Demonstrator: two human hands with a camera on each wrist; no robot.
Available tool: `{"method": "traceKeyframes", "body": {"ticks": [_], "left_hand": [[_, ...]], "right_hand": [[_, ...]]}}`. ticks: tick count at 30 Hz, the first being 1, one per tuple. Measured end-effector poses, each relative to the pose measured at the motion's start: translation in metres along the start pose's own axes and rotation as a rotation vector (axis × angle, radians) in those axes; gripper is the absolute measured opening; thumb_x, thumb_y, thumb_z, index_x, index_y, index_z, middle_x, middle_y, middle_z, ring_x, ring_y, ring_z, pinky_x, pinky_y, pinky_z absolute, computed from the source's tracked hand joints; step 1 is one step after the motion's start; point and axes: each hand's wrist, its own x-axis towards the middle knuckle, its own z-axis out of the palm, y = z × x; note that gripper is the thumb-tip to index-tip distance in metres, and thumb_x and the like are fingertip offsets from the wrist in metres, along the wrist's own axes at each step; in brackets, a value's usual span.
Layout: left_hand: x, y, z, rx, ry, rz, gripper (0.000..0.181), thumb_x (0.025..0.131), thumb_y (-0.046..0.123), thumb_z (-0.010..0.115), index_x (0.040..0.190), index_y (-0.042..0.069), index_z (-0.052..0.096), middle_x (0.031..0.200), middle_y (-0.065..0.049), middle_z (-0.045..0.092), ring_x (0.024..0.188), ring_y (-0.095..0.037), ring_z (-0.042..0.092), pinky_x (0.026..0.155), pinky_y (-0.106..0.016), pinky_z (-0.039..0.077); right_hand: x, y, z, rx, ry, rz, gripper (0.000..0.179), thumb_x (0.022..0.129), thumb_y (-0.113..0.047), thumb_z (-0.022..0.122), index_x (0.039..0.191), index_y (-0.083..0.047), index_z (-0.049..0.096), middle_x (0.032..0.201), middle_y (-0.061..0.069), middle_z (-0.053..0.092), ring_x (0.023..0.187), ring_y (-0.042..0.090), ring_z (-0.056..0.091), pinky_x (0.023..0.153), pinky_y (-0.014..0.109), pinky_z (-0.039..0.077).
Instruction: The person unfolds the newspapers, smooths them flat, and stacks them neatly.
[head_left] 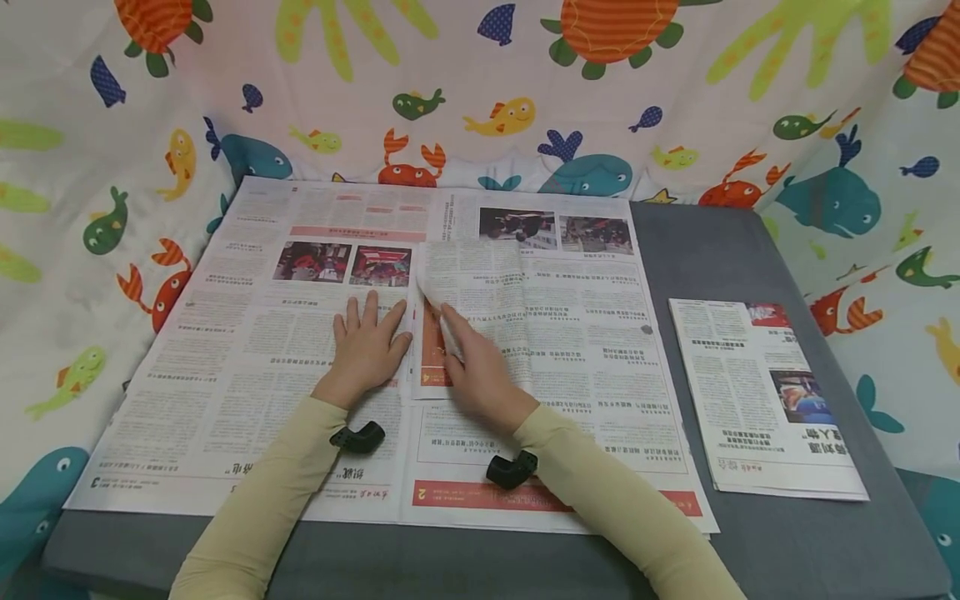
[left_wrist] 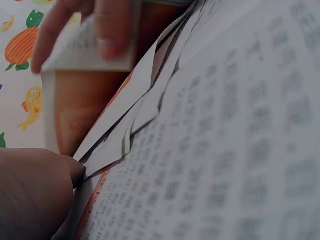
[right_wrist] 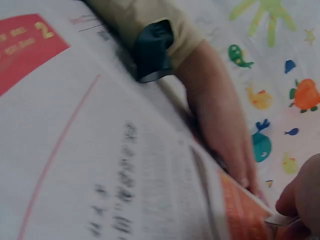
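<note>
A large newspaper lies spread across the table, its print upside down from my side. My left hand rests palm-down on its left page, fingers spread, thumb beside the centre crease. In the left wrist view, that thumb lies right at several layered paper edges. My right hand pinches the left edge of a smaller folded newspaper piece lying on the right page. The edge is lifted, and an orange-printed part shows beneath. In the right wrist view, the right hand's fingertips hold a paper corner.
A folded newspaper stack lies on the grey table to the right. Behind and at both sides hangs a white cloth printed with sea animals. Each wrist wears a black camera mount.
</note>
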Motion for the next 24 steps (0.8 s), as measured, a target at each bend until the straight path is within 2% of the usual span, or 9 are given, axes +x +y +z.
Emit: {"method": "traceKeyframes", "body": {"ticks": [2, 4, 8, 13, 15, 18, 24], "left_hand": [[0.001, 0.000, 0.002, -0.002, 0.000, 0.003, 0.061, 0.106, 0.039, 0.046, 0.160, 0.015, 0.035, 0.169, -0.029, 0.006, 0.154, -0.056, -0.006, 0.119, -0.075, -0.001], [0.001, 0.000, 0.002, -0.004, -0.003, 0.005, 0.061, 0.106, 0.039, 0.046, 0.160, 0.015, 0.034, 0.169, -0.029, 0.006, 0.154, -0.056, -0.007, 0.118, -0.075, -0.001], [0.001, 0.001, 0.001, -0.006, -0.006, 0.004, 0.060, 0.106, 0.039, 0.044, 0.160, 0.015, 0.034, 0.169, -0.029, 0.005, 0.154, -0.057, -0.007, 0.118, -0.076, -0.002], [-0.001, 0.002, 0.000, -0.007, -0.006, -0.002, 0.061, 0.106, 0.038, 0.044, 0.160, 0.014, 0.033, 0.169, -0.030, 0.005, 0.154, -0.057, -0.006, 0.118, -0.076, -0.002], [-0.001, 0.001, 0.000, -0.009, -0.006, 0.001, 0.061, 0.106, 0.039, 0.045, 0.160, 0.014, 0.033, 0.169, -0.030, 0.005, 0.154, -0.057, -0.007, 0.118, -0.076, -0.002], [-0.001, 0.002, 0.000, -0.010, -0.006, 0.008, 0.061, 0.106, 0.038, 0.044, 0.160, 0.012, 0.033, 0.169, -0.031, 0.005, 0.154, -0.058, -0.007, 0.118, -0.076, -0.002], [0.000, 0.001, 0.001, -0.017, 0.001, 0.010, 0.061, 0.106, 0.037, 0.044, 0.160, 0.012, 0.033, 0.169, -0.031, 0.004, 0.154, -0.058, -0.008, 0.118, -0.076, -0.003]], "right_hand": [[-0.001, 0.002, -0.010, 0.080, 0.089, -0.009, 0.068, 0.096, 0.000, 0.059, 0.159, -0.011, 0.036, 0.151, 0.016, 0.055, 0.124, 0.029, 0.065, 0.103, 0.048, 0.052], [-0.004, 0.004, -0.022, 0.153, 0.162, -0.004, 0.067, 0.095, 0.001, 0.059, 0.158, -0.009, 0.037, 0.144, 0.021, 0.060, 0.118, 0.032, 0.068, 0.094, 0.049, 0.056], [-0.011, 0.013, -0.050, 0.336, 0.250, 0.071, 0.070, 0.094, 0.001, 0.058, 0.159, -0.011, 0.034, 0.133, 0.024, 0.066, 0.116, 0.031, 0.069, 0.088, 0.042, 0.057], [-0.025, 0.027, -0.086, 0.581, 0.339, 0.170, 0.077, 0.092, 0.007, 0.054, 0.161, -0.016, 0.030, 0.129, 0.026, 0.067, 0.102, 0.015, 0.068, 0.077, 0.022, 0.055], [-0.032, 0.034, -0.097, 0.625, 0.381, 0.184, 0.078, 0.092, 0.009, 0.053, 0.161, -0.017, 0.029, 0.128, 0.028, 0.067, 0.098, 0.009, 0.068, 0.074, 0.018, 0.056], [-0.042, 0.045, -0.109, 0.635, 0.441, 0.205, 0.080, 0.092, 0.012, 0.054, 0.161, -0.019, 0.027, 0.130, 0.027, 0.066, 0.097, 0.003, 0.069, 0.075, 0.016, 0.057], [-0.060, 0.063, -0.124, 0.646, 0.499, 0.304, 0.086, 0.090, 0.012, 0.056, 0.162, -0.021, 0.023, 0.135, 0.020, 0.061, 0.098, 0.001, 0.068, 0.079, 0.015, 0.056]]}}
